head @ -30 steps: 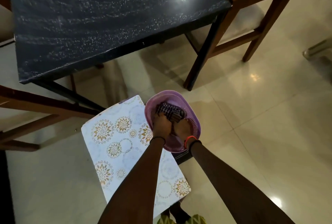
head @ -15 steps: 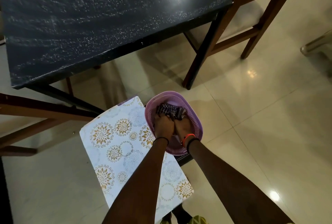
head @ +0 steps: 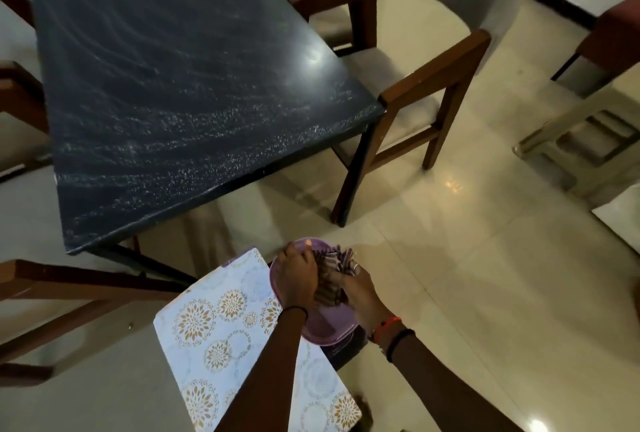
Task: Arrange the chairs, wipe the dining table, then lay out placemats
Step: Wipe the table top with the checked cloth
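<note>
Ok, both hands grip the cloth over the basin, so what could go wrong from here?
The purple basin looks perched near the edge of the dark stool; pressure from the left hand or right hand could tip it. Drips from the checked cloth may wet the floral placemat beside the basin. Any splash on the glossy tiled floor could be slippery.

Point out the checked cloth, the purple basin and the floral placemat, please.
checked cloth (head: 330, 281): head view, on its bunched middle.
purple basin (head: 325, 331): head view, on its near wall.
floral placemat (head: 214, 331): head view, on its bare middle.
</note>
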